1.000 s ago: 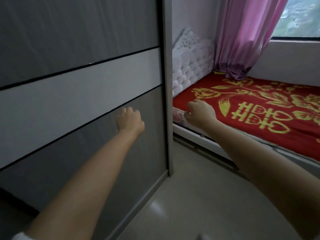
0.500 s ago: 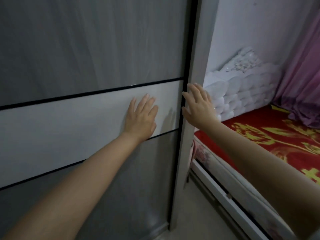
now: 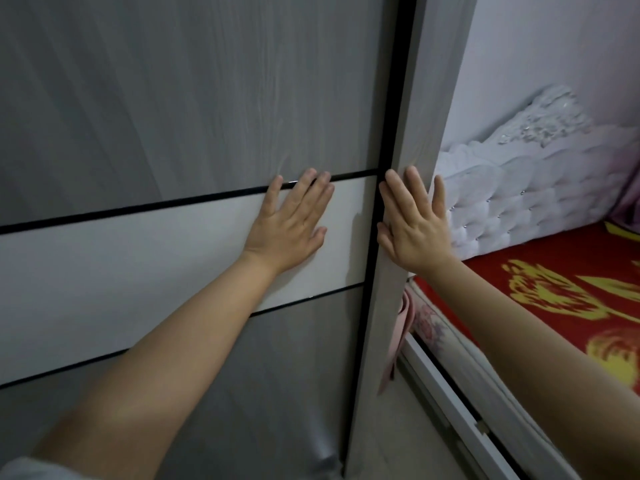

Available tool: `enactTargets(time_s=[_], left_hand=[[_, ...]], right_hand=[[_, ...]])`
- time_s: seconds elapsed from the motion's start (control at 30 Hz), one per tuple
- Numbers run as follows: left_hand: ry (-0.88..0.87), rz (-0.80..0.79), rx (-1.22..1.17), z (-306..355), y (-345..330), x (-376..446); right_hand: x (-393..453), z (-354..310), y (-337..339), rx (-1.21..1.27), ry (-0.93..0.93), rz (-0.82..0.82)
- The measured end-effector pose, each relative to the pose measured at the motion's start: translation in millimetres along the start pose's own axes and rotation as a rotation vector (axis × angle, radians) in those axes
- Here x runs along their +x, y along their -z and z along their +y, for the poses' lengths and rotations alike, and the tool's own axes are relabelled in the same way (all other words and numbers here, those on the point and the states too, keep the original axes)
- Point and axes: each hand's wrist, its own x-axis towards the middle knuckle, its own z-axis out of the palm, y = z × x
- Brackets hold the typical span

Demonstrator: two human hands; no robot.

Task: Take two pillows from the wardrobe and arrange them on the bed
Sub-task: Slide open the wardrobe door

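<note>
Pressing flat on the wardrobe door point(image 3: 194, 109) (shut): left hand point(image 3: 289, 225), right hand point(image 3: 414, 225).

We record the wardrobe door point(image 3: 194, 98) as grey with a pale wood-grain pattern, crossed at mid-height by a plain white band point(image 3: 121, 271) that is edged above and below with thin black lines. A black strip runs down the door's right edge, beside a lighter grey wood-grain frame post point(image 3: 412, 140). We note the headboard point(image 3: 519, 195) as white, button-tufted in a diamond pattern with small shiny studs. The bed cover point(image 3: 568, 271) is red with a yellow-gold motif. The mattress side point(image 3: 431, 327) shows a faded pink floral print on white. The wall point(image 3: 554, 46) is a pale lilac-white.
</note>
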Motion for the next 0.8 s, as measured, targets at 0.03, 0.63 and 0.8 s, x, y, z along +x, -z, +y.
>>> enactTargets(time_s=[0.03, 0.63, 0.8], left_hand=[[0.007, 0.011, 0.019, -1, -1, -1], [0.039, -0.01, 0.043, -97, 21, -85], [0.112, -0.315, -0.049, -117, 43, -100]], right_hand=[[0, -1, 1, -0.004, -0.026, -0.006], [2, -36, 32, 0.003, -0.283, -0.118], [23, -73, 30, 0.178, -0.488, -0.304]])
